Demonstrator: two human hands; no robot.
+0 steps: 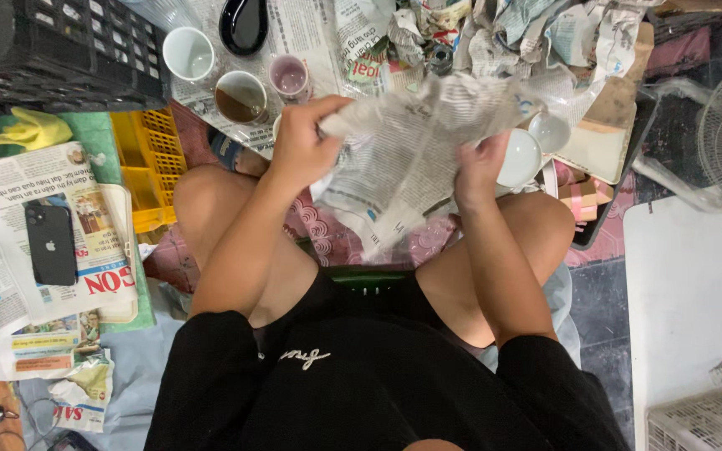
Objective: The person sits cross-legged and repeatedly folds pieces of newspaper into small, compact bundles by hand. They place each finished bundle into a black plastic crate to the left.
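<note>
**Both hands working a crumpled newspaper sheet**

The left hand (301, 144) is clenching one edge of the newspaper sheet (407, 150), the right hand (480, 167) is grasping the other, holding it above the knees. Just beyond, white bowls (518, 157) are lying beside it, cups (240, 96) are standing on newspaper, and a black phone (51, 244) is lying off to the left.

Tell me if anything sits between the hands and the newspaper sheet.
Nothing visible does. The left hand and right hand already grip the crumpled newspaper sheet directly, one at each side, above the knees.
</note>
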